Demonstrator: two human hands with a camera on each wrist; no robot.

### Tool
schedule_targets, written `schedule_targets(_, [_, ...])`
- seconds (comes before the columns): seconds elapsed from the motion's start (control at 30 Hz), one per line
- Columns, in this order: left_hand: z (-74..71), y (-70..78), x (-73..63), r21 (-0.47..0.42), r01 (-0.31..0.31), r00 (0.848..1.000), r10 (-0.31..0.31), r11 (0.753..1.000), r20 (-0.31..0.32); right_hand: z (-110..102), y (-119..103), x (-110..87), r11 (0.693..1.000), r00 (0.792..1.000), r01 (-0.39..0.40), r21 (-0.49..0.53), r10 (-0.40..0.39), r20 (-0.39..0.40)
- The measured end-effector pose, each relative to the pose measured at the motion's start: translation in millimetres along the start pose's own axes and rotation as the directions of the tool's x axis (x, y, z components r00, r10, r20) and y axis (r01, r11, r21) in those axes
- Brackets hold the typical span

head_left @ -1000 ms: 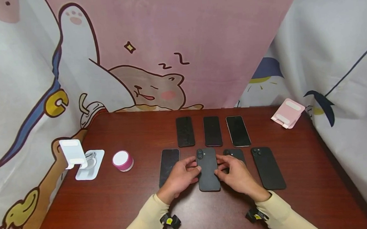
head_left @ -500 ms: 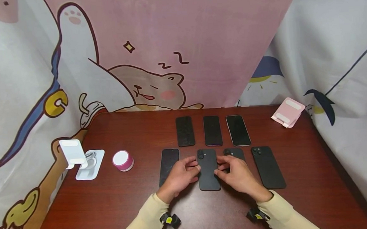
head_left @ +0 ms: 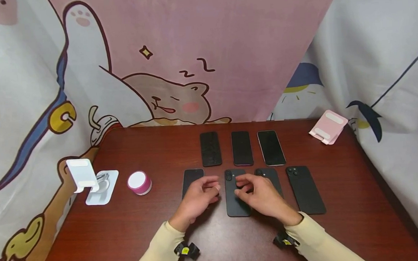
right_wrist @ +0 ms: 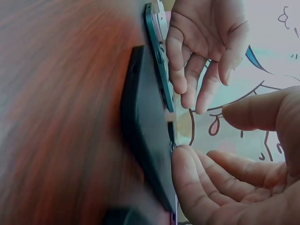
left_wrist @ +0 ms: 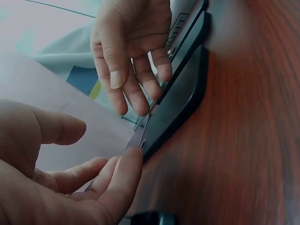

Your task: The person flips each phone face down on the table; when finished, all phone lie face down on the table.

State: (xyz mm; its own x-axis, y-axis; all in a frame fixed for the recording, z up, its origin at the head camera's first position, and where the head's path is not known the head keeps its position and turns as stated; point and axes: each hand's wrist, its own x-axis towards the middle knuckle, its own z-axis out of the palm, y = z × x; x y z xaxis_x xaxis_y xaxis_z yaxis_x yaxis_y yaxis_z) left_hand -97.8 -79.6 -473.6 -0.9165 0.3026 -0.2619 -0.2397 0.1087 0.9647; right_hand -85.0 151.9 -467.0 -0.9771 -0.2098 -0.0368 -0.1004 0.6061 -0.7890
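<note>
In the head view a dark phone [head_left: 237, 209] lies back up on the table, camera bump at its upper left. My left hand [head_left: 195, 201] hovers just left of it, fingers loosely bent and holding nothing. It overlaps a screen-up phone [head_left: 192, 176], whose lower part is hidden. My right hand [head_left: 261, 197] is over the middle phone's right side, with fingers bent and a gap between thumb and fingers. It partly covers another back-up phone [head_left: 272, 176]. Both wrist views show thumb and fingers apart, with the middle phone [left_wrist: 176, 101] flat on the wood.
Three phones, the middle one [head_left: 242, 148] among them, lie screen up in a back row. A black phone [head_left: 306, 190] lies at right. A pink stand [head_left: 329, 127] is at the back right; a white stand [head_left: 103, 193] and a pink round tub [head_left: 139, 183] are at left.
Both hands have left the middle phone's sides, where their fingertips were. The left hand has shifted left; the right has moved left over the phone, which stays in place.
</note>
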Motion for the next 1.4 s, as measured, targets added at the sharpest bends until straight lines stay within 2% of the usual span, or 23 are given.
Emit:
schedule_targets(0.17, [-14.2, 1.5, -8.6, 0.025, -0.015, 0.999, 0.016, 1.0, -0.044, 11.8, -9.0, 11.7, 0.999, 0.999, 0.02, 0.041, -0.022, 0.039])
schedule_targets(0.33, [-30.4, -1.0, -16.2, 0.035, -0.004, 0.994, 0.008, 0.999, -0.113, 24.4, -19.9, 22.0, 0.996, 0.996, 0.032, 0.083, -0.038, 0.077])
schedule_targets(0.53, [-52.3, -7.6, -24.7, 0.096, 0.018, 0.976, 0.004, 0.995, -0.219, 42.3, -31.1, 30.9, 0.991, 0.992, 0.058, 0.123, -0.071, 0.102])
schedule_targets(0.77, [-74.8, -13.8, -33.1, 0.145, 0.066, 0.95, -0.018, 0.987, -0.311, 61.0, -40.6, 38.8, 0.987, 0.991, 0.047, 0.155, -0.066, 0.117])
schedule_targets(0.97, [-83.5, -15.8, -35.4, 0.124, 0.076, 0.949, -0.034, 0.989, -0.313, 72.4, -43.1, 41.3, 0.989, 0.989, 0.072, 0.127, -0.087, 0.119])
schedule_targets(1.2, [-82.2, -12.0, -32.7, 0.058, 0.083, 0.965, -0.065, 0.995, -0.255, 76.4, -46.2, 39.9, 0.989, 0.992, 0.047, 0.137, -0.062, 0.11])
schedule_targets(1.4, [-80.7, -11.6, -31.1, 0.059, 0.083, 0.963, -0.065, 0.995, -0.263, 76.9, -49.3, 37.6, 0.991, 0.992, 0.026, 0.132, -0.041, 0.117])
